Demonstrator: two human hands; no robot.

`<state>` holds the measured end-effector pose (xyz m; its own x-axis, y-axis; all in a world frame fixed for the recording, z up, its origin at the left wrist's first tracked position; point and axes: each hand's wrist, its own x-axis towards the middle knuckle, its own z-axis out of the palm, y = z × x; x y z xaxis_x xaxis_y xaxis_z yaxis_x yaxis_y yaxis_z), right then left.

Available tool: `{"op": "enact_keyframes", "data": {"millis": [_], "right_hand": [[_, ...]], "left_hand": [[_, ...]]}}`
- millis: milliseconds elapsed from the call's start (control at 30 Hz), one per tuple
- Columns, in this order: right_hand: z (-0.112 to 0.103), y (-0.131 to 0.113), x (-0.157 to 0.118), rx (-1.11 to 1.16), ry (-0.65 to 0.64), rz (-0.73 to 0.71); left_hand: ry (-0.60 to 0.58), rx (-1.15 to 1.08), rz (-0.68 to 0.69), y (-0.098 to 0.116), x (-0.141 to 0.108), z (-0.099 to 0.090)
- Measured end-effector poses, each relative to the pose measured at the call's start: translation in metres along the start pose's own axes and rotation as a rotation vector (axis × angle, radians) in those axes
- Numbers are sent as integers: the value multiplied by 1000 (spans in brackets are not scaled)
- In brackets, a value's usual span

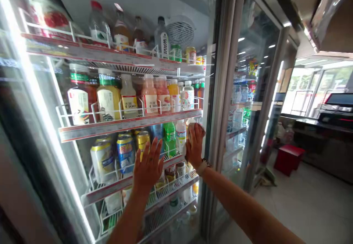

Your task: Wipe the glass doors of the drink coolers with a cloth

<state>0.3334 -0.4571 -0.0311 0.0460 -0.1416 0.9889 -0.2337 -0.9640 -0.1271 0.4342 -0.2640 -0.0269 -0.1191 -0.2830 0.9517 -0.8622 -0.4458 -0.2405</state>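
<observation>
My right hand presses a pale, crumpled cloth against the glass door of a drinks fridge, near the door's right frame. The fingers lie over the cloth and partly hide it. To the left, my left hand is spread with its palm toward the glass and nothing in it; I cannot tell whether it touches the pane. Behind the glass, blue and gold cans and a green bottle stand on a wire shelf close to the hands.
Shelves above hold juice bottles and taller bottles. A metal door frame separates this door from a second fridge door at right. Farther right are a red stool on the tiled floor and a counter with a monitor.
</observation>
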Motion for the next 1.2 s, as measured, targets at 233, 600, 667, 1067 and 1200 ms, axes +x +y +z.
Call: {"op": "enact_keyframes", "data": {"millis": [233,600,667,1067,1200], "right_hand": [[3,9,-128,8,-163,47],[-20,44,26,-7,-43,216],[-22,47,-11,0,-68,264],[-26,53,-42,57,-70,328],[-29,49,-90,42,-187,289]], "left_hand": [[31,4,15,-2,1,2],[13,37,11,-3,1,6],[26,34,11,-2,1,7],[42,-8,19,-2,3,5],[35,-12,15,-1,4,4]]}}
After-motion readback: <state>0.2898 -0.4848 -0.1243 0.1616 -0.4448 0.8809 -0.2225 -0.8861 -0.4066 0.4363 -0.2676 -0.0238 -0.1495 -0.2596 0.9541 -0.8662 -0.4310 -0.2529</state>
